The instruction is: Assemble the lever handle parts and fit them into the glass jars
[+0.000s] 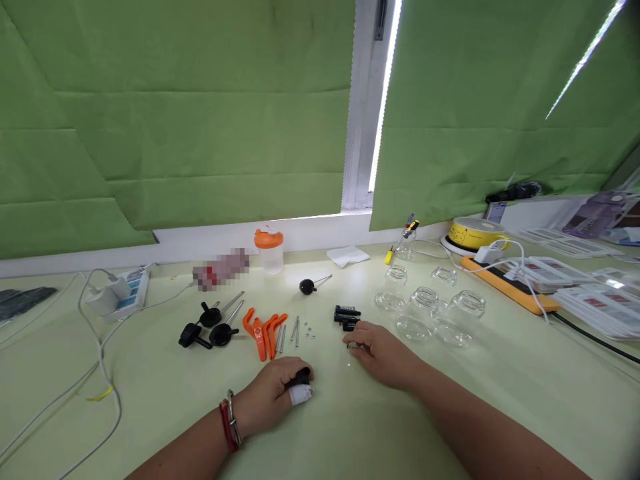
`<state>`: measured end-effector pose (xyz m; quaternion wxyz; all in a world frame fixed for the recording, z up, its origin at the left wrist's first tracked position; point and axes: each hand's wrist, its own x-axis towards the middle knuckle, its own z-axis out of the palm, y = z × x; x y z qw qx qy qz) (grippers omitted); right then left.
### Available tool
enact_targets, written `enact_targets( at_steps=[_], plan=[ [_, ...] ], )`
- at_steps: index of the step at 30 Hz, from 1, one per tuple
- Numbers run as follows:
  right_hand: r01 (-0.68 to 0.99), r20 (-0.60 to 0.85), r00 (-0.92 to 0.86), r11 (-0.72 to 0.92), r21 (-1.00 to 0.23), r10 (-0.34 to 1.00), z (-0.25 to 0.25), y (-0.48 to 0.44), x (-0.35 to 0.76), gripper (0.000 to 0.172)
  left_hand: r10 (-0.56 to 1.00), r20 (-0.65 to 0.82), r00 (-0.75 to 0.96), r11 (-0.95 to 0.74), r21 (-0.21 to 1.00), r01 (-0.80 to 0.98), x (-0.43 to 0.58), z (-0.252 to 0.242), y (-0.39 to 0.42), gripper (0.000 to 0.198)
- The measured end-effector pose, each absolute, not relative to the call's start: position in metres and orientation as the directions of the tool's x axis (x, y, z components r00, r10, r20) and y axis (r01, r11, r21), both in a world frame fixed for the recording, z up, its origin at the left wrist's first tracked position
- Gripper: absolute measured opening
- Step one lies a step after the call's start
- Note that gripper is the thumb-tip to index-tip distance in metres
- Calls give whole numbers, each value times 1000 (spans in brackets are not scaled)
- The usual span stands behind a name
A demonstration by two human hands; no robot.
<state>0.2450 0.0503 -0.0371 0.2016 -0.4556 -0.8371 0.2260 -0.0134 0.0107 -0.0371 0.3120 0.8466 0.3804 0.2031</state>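
My left hand (275,395), with white tape round its thumb, is wrapped round a black part (300,377) near the table's front. To its right, my right hand (383,353) has thumb and index finger nearly together around something tiny, too small to name. Just beyond those fingertips lie black spring parts (346,316). Orange handles (265,333) sit ahead of my left hand, beside thin metal pins (297,331) and tiny metal nuts (309,329). Several black pieces with metal rods (223,334) lie at the left; another such piece (307,287) is farther back.
Clear glass jars (423,313) stand right of my right hand. Behind are an orange-lidded cup (270,250), a white paper (348,255) and screwdrivers (407,230) in a glass. An orange power strip (510,287) is at right; white cables (103,353) cross the left.
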Motion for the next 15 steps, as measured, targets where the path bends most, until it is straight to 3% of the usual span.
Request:
enact_targets(
  at_steps=[15],
  plan=[
    [636, 99, -616, 569, -521, 781, -40, 47, 239, 17, 768, 110, 631, -517, 689, 509, -14, -38, 11, 19]
  ],
)
